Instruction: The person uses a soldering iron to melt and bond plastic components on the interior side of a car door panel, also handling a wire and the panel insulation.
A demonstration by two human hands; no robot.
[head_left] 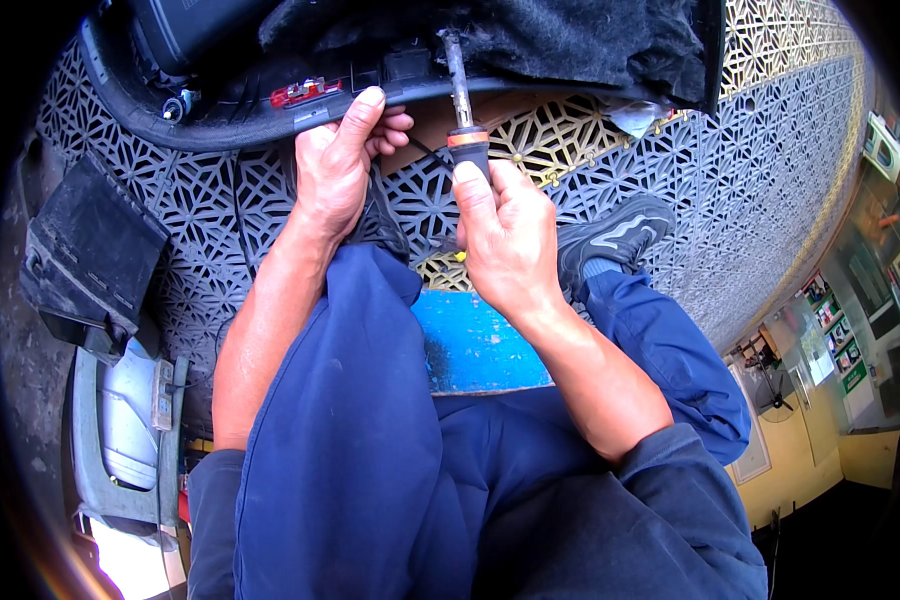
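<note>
My right hand [510, 225] is wrapped round the black handle of what looks like a soldering iron [458, 85], with an orange collar and a slotted metal shaft. The shaft points away from me over a large black plastic panel [210, 135]; its tip is beside the dark fuzzy lining [590, 50]. At the panel's curved near rim, my left hand [345, 160] is closed, thumb on the edge and fingers curled below it. A small red piece [305, 92] lies on the panel just beyond the left thumb. Below the iron's handle runs a thin black cord [428, 152].
Patterned openwork floor tiles [750, 180] in grey and yellow spread under the panel. A blue worn board [485, 345] is between my legs. At the left are a black plastic box [95, 250] and a grey-green frame [90, 430] with a power strip [163, 395]. Shelves [838, 325] stand far right.
</note>
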